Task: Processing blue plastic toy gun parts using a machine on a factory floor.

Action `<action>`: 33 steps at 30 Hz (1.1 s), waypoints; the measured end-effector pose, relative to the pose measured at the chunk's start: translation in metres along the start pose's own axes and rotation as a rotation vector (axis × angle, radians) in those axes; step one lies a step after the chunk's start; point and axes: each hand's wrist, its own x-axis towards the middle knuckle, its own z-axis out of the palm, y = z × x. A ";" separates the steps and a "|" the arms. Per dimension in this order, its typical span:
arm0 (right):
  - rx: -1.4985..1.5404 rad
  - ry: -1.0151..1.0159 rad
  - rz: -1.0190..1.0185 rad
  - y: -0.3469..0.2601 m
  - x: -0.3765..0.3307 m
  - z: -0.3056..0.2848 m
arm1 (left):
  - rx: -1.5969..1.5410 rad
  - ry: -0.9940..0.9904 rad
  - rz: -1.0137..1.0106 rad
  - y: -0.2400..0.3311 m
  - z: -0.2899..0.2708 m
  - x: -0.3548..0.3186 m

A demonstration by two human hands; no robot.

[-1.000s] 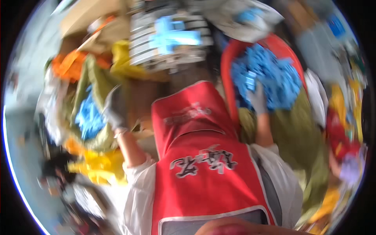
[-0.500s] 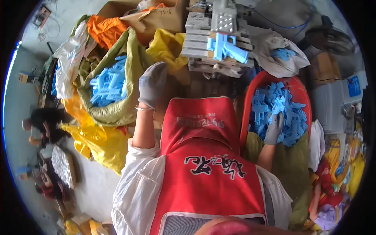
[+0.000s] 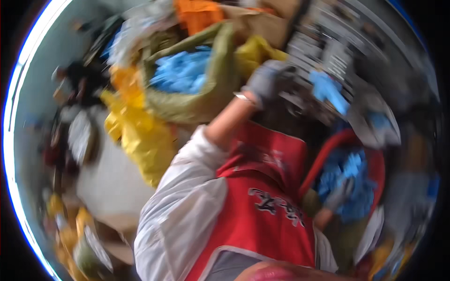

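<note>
My left hand [image 3: 272, 82], in a grey glove, reaches forward beside the near left corner of a grey metal machine [image 3: 307, 49]; blur hides how its fingers lie. On the machine's top lies a blue plastic toy pistol [image 3: 330, 91], apart from that hand. At the right, my gloved right hand [image 3: 338, 194] is low in a red basin [image 3: 382, 171] heaped with blue plastic pieces [image 3: 365, 189]. Its fingers appear closed on a lighter blue plastic piece [image 3: 354, 161] that stands out above the heap, though the edges are smeared.
An olive sack [image 3: 222, 61] of blue pieces stands at the far left, with a yellow bag [image 3: 145, 145] nearer me. Right of the machine is a whitish sack [image 3: 382, 110] holding blue pieces. A cardboard box [image 3: 258, 28] stands behind. A person [image 3: 79, 82] is at the left.
The whole view has turned and blurred, so the machine and basin appear farther right. My left hand has come from beside the olive sack to the machine's edge. The right hand remains in the basin.
</note>
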 end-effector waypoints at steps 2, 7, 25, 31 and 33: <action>0.293 0.021 0.326 -0.080 0.018 -0.001 | 0.035 -0.059 -0.003 -0.015 0.005 0.000; 0.990 0.039 0.367 -0.086 0.016 -0.004 | -0.044 -0.295 0.088 -0.027 0.023 0.033; 0.256 -0.200 -0.656 -0.252 0.169 0.022 | -0.180 -0.026 -0.369 -0.064 -0.055 -0.010; -0.071 -0.269 -0.828 -0.256 0.188 0.051 | -0.134 0.151 -0.453 -0.094 -0.132 -0.080; -0.078 -0.417 -0.792 -0.266 0.185 0.035 | 0.343 0.099 -0.551 -0.072 -0.150 -0.087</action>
